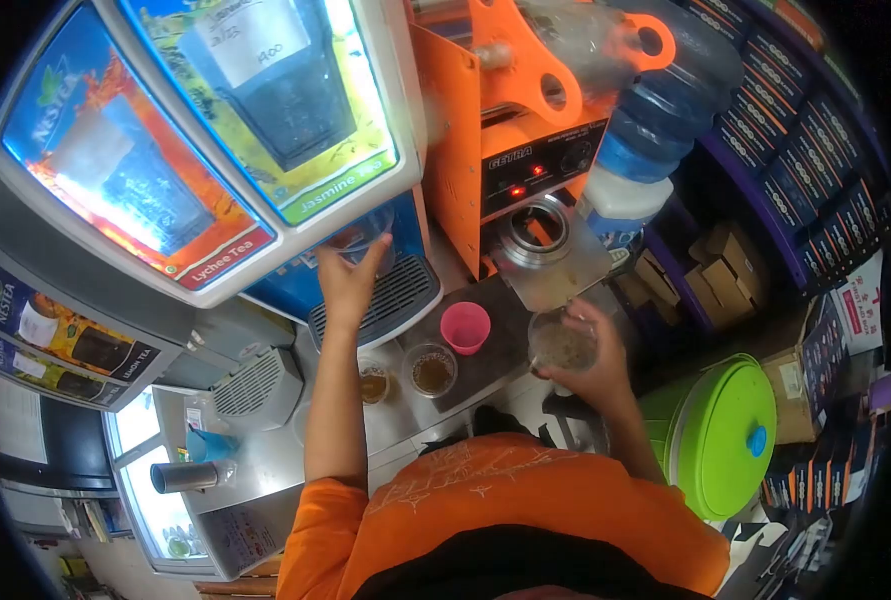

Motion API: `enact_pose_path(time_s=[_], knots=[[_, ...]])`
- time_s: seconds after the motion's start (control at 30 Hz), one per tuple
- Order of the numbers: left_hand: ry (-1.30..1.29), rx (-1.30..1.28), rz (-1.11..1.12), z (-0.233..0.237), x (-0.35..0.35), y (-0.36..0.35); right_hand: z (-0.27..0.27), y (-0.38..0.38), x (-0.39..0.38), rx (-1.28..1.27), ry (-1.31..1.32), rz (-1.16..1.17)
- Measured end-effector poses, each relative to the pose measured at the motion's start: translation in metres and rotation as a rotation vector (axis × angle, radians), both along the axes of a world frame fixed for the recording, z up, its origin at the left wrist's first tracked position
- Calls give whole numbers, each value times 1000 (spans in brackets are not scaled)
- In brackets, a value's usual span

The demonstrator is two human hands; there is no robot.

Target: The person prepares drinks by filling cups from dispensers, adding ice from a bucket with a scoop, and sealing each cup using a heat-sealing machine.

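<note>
My left hand (350, 285) reaches into the bay of the drink dispenser (285, 235), under the Jasmine Tea panel. Its fingers curl around a clear plastic cup (377, 243), partly hidden by the hand and hard to make out against the blue back. On the other side, my right hand (597, 350) grips a second clear cup (561, 343), seen from above, beside the metal plate of an orange cup-sealing machine (525, 165). Between the hands stand a pink cup (465, 328) and a clear cup with brown liquid (431, 371). Another brown-filled cup (373, 386) is near my left forearm.
A lime green lidded cooler (730, 440) stands by my right elbow. Behind the sealer are a large blue water bottle (655, 120) and shelves of stacked boxes (795, 170). A metal tumbler (185, 477) lies on the left counter, near a light blue container (208, 444).
</note>
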State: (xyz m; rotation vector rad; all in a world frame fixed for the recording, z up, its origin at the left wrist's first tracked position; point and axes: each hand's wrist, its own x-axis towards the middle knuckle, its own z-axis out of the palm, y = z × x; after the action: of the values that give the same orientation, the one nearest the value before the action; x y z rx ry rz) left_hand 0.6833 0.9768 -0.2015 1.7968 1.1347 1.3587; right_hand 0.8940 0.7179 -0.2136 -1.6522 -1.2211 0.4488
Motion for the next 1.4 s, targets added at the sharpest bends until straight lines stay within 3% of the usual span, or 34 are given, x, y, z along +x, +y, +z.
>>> enact_pose_path(time_s=[0.13, 0.2, 0.47, 0.7, 1.03, 1.13, 1.2, 1.27, 1.33, 1.4], knots=[[33, -14, 32, -1, 3, 5, -56, 3, -4, 86, 56, 3], [57, -24, 40, -3, 3, 5, -90, 10, -2, 164, -161, -11], [10, -5, 40, -9, 4, 8, -161, 53, -12, 118, -127, -129], [4, -31, 38, -6, 5, 6, -149, 74, -7, -12, -131, -59], [-18, -43, 66, -6, 5, 5, -96, 32, 19, -201, -147, 208], [3, -43, 46, -8, 0, 10, -92, 8, 41, -302, -225, 294], [13, -31, 10, -8, 1, 11, -77, -18, 64, -566, -50, 444], [-56, -39, 5, -8, 2, 10, -23, -35, 85, -716, 124, 300], [-48, -36, -17, -4, 1, 7, -18, -74, 116, -450, -9, -75], [-22, -61, -53, -3, -2, 10, -10, -112, 146, -342, -214, -515]])
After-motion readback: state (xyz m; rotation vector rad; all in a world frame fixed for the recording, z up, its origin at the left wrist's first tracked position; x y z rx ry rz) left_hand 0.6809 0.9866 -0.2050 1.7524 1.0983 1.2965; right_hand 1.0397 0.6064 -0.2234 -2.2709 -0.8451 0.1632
